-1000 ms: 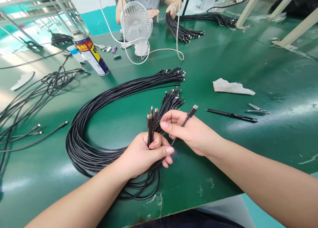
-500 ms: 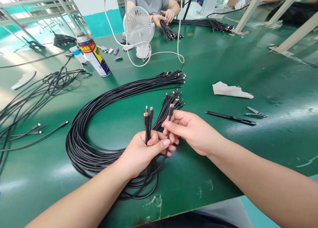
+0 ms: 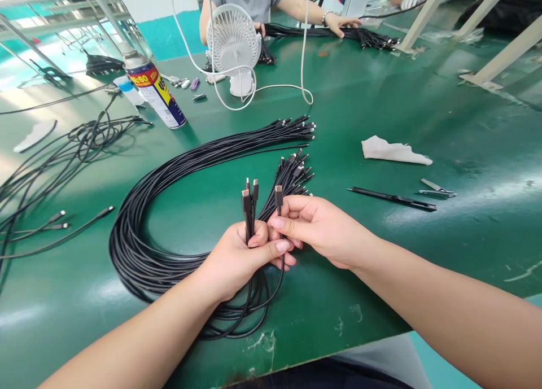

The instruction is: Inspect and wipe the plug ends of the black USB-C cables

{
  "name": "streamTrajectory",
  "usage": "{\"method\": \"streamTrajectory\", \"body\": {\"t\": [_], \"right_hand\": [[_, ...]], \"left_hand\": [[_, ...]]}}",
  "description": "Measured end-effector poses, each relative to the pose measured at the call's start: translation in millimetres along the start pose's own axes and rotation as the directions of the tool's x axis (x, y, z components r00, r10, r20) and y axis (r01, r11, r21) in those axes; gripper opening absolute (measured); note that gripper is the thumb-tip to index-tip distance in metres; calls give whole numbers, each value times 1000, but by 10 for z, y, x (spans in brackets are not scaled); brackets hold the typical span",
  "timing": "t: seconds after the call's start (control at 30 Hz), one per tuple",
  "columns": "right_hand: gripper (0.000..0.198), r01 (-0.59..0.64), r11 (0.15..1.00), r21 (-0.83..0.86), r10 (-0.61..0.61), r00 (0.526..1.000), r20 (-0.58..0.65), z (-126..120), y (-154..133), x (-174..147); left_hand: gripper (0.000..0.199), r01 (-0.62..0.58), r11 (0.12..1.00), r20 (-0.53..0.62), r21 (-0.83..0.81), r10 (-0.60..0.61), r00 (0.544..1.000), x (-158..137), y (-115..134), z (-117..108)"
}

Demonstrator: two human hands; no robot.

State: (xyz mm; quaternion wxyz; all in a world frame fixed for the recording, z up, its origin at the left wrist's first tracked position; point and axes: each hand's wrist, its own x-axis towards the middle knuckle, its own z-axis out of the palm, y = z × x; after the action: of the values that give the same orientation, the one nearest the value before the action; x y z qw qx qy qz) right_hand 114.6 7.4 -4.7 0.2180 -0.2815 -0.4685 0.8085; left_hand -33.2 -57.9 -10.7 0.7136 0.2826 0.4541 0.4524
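Observation:
My left hand is closed around a few black USB cables, their plugs pointing up above the fingers. Between the thumb and fingers of my right hand is another black USB cable, pinched just below its upright plug. The left thumb also lies against that cable lower down. Behind both hands a large bundle of black cables curves in a U on the green table, both sets of ends toward the middle. Loops of the held cables hang below my left hand.
A spray can and a small white fan stand at the back. Loose cables lie left. On the right are tweezers, small snips and a white scrap. Across the table a co-worker's hand touches more cables.
My right hand and its pinched cable have moved slightly left, closer to the plugs in my left hand. The co-worker's arm has reached out to the right along the far cables.

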Motion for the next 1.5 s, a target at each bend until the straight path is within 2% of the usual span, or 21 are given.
{"method": "streamTrajectory", "body": {"t": [0.2, 0.57, 1.1, 1.37, 1.5], "right_hand": [[40, 58, 997, 51, -55, 997, -53, -14, 42, 17], [35, 108, 994, -33, -107, 994, 22, -23, 61, -9], [37, 29, 999, -39, -31, 998, -50, -7, 49, -2], [43, 35, 999, 37, -38, 997, 73, -6, 25, -24], [44, 28, 999, 27, -30, 996, 79, -5, 32, -35]], "left_hand": [[55, -28, 999, -15, -15, 28, 999, -15, 29, 24], [52, -32, 997, -18, 67, 33, 999, -11, 32, 56], [57, 3, 997, -34, 75, -1, 999, -18, 44, 65], [55, 28, 994, -16, 103, -26, 1000, -22, 27, 37], [55, 41, 990, -18, 133, -39, 999, -25, 26, 22]]}}
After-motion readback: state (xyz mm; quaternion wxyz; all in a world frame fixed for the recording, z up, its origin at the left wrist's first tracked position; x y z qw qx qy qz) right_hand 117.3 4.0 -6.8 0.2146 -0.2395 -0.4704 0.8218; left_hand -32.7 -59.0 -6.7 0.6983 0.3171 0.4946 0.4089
